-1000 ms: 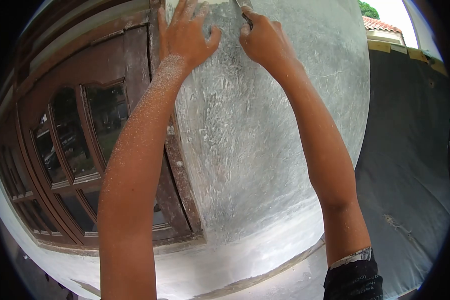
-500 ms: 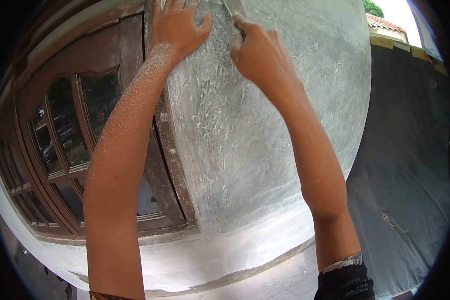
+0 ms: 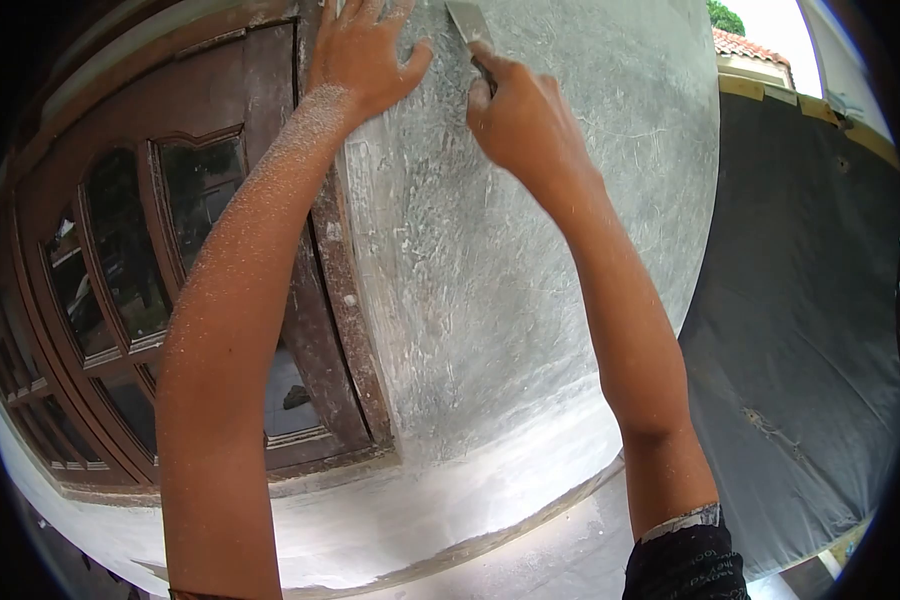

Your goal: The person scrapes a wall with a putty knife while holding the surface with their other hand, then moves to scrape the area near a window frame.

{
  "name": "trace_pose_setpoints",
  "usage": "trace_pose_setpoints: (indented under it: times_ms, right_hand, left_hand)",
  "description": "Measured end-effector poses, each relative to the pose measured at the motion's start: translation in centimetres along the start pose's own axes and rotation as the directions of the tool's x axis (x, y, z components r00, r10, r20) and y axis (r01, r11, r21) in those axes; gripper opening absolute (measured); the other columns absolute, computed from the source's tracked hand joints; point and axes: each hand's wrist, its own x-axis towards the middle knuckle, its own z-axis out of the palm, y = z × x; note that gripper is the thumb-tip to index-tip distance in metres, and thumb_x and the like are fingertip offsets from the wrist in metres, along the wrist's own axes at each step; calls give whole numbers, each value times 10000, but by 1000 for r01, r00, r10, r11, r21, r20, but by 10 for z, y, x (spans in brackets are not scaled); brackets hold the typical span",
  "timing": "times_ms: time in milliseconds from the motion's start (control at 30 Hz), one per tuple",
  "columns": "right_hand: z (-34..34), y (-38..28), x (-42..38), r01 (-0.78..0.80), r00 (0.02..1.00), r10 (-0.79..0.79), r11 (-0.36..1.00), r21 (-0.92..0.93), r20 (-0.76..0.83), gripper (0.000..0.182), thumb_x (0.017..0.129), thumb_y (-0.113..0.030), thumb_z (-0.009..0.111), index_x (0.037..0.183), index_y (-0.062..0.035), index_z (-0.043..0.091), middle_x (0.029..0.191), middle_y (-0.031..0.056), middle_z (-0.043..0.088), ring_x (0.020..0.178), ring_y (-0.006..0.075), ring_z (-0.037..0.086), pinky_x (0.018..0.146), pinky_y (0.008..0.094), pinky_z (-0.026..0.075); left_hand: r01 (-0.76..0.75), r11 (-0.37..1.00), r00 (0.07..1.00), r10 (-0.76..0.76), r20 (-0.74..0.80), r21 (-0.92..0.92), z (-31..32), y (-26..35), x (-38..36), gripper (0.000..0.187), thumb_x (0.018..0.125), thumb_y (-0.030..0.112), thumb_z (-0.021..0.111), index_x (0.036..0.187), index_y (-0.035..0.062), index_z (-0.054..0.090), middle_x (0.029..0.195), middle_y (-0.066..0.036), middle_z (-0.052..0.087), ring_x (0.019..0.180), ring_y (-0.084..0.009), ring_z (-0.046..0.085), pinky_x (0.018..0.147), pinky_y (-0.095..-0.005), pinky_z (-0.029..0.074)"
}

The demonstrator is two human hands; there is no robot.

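Observation:
My left hand (image 3: pixel 362 58) lies flat against the grey wall (image 3: pixel 490 290) beside the window frame, its fingers spread and the tips running up to the top edge of the view. White dust speckles that wrist and forearm. In my right hand (image 3: pixel 530 115) is a scraper (image 3: pixel 469 22), gripped by its handle, which the fingers mostly cover. Its flat metal blade points up and to the left, close to the wall; whether the edge touches is hard to tell. The wall's surface is patchy and scratched.
A brown wooden window (image 3: pixel 130 240) with glass panes fills the left side, its worn frame (image 3: pixel 355 330) bordering the wall. Below runs a white ledge (image 3: pixel 370 530). To the right hangs a dark sheet (image 3: pixel 800 320), with a tiled roof (image 3: pixel 755 45) beyond it.
The scraper and my right hand sit slightly lower in view, with more of the blade showing. My left hand stays flat on the wall. The view has shifted a little.

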Motion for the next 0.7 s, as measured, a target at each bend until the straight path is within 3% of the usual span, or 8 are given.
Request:
trace_pose_setpoints:
  times_ms: [133,233,333,433,467,600,700]
  right_hand:
    - [1,2,33,111,989,-110,994,10,-95,501,902,-151,557,1395,-122,645,1087,288,725,984,450,721,899,511,576]
    - [4,2,7,124,987,-130,990,-63,-93,491,903,-159,562,1385,-121,653,1085,284,727,990,454,718,901,508,577]
    - [1,-8,-13,7,1000,-8,999,-49,-11,491,897,-162,570,1379,-121,657,1091,284,727,998,461,713,905,507,575]
    - [7,1,20,154,977,-155,988,-18,-146,490,894,-167,576,1373,-111,660,1091,286,725,995,468,711,907,509,572]
    - [5,3,27,171,977,-174,985,-36,-123,468,924,-185,555,1355,-29,651,1133,304,706,1049,476,691,994,478,531]
    - [6,0,8,162,978,-169,985,-59,-124,465,925,-189,562,1353,-30,653,1151,293,708,1056,472,694,1002,471,529]
    - [9,0,-1,99,991,-104,993,-61,-82,509,885,-182,591,1385,-110,650,1106,290,721,1025,453,710,934,500,565]
  left_hand:
    - [43,999,999,-43,27,-6,-3,2,1,608,883,332,677,1351,-50,613,1656,-209,300,1570,-349,193,1263,-483,225]
    - [88,994,994,-83,67,-67,-3,2,-3,587,881,325,675,1333,-47,629,1653,-201,309,1570,-344,196,1264,-475,228]
    - [128,988,991,-124,43,-90,-1,3,-1,556,877,313,675,1300,-47,654,1653,-185,319,1571,-337,194,1263,-472,231]
    - [126,987,991,-121,60,-102,0,2,-1,608,875,310,675,1365,-42,609,1660,-167,314,1574,-321,189,1269,-461,220]
    - [112,991,994,-110,25,-71,3,2,-2,640,876,312,673,1403,-37,575,1663,-162,310,1575,-317,187,1273,-455,209]
    - [143,986,989,-140,38,-82,3,4,-1,712,884,311,662,1488,-23,489,1662,-159,312,1576,-311,184,1285,-452,175]
    - [139,987,990,-138,25,-83,2,6,-1,695,886,305,657,1480,-20,501,1658,-163,317,1577,-314,182,1287,-455,171]
